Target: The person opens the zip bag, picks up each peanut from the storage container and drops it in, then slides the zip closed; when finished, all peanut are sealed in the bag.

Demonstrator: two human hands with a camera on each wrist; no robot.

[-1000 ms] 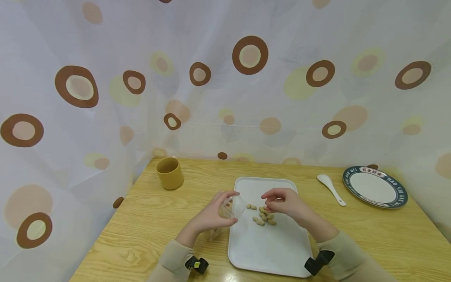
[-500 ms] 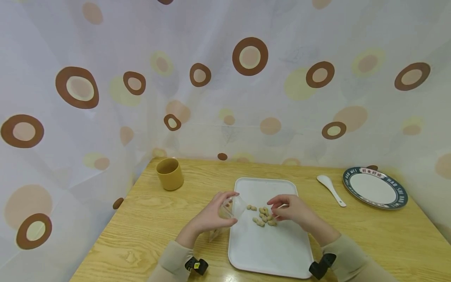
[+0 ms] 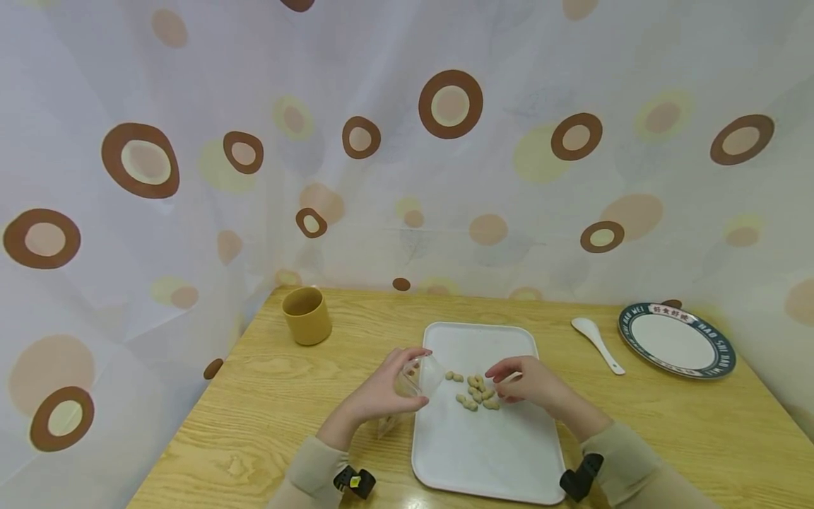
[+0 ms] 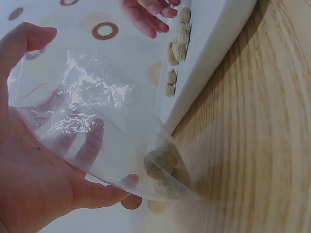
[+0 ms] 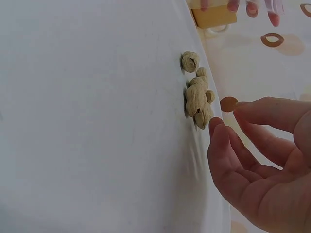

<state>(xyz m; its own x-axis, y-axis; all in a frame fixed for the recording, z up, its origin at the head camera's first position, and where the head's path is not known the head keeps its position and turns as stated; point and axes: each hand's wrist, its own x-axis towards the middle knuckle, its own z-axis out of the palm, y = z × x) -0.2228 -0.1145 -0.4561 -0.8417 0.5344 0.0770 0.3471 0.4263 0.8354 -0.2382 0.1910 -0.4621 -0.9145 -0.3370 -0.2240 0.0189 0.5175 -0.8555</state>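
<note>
The left hand (image 3: 384,389) grasps a clear plastic bag (image 3: 434,375); a few peanuts show in its low end, on the hand's far side from the tray. The right hand (image 3: 529,380) is released, thumb and fingertips parted with nothing visible between them, over the white tray (image 3: 486,456) on the tabletop (image 3: 222,424). Loose peanuts (image 3: 477,397) lie on the tray between the hands, just beside the right fingertips. Judged handling: each peanut light, stiff, rough-shelled, liable to crack, best pinched gently across its sides; the bag limp, slippery, best held near its mouth.
</note>
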